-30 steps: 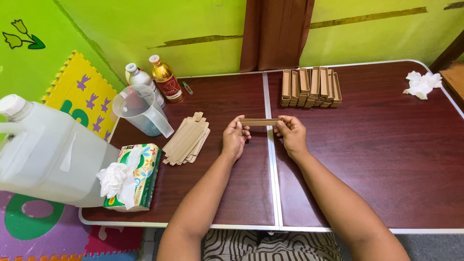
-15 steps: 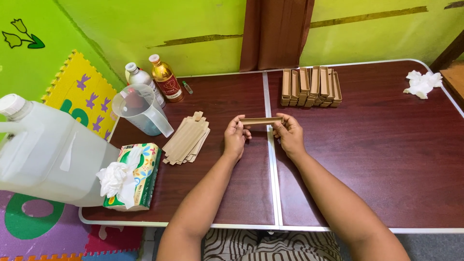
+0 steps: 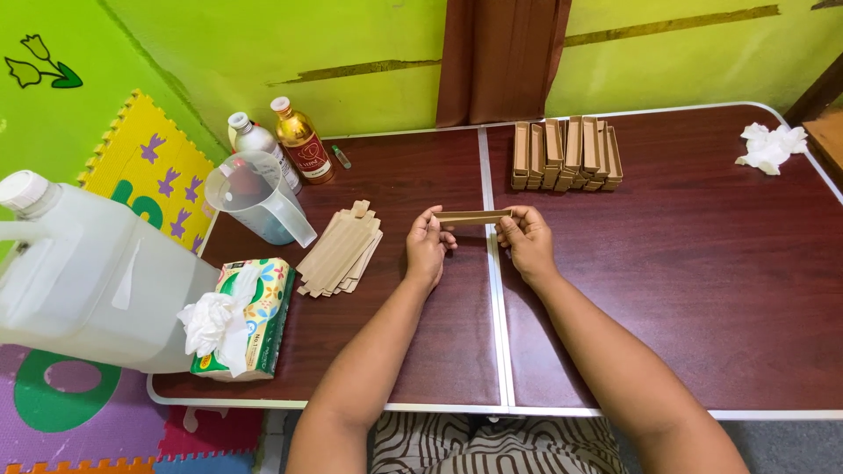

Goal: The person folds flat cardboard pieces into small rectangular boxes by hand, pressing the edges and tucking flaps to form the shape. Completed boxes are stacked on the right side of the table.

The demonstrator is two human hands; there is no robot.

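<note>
Near the worktop (image 3: 667, 290) middle, the left hand (image 3: 427, 247) and right hand (image 3: 527, 242) each pinch one end of a narrow brown cardboard box (image 3: 471, 216). Best kept level, with even fingertip pressure so its folds stay square.

**Slim cardboard box held level**

Long, narrow brown cardboard box (image 3: 471, 216), lying horizontal just above the dark worktop (image 3: 702, 263), pinched at either end between left hand (image 3: 428, 247) and right hand (image 3: 527, 243), near the centre seam.
</note>
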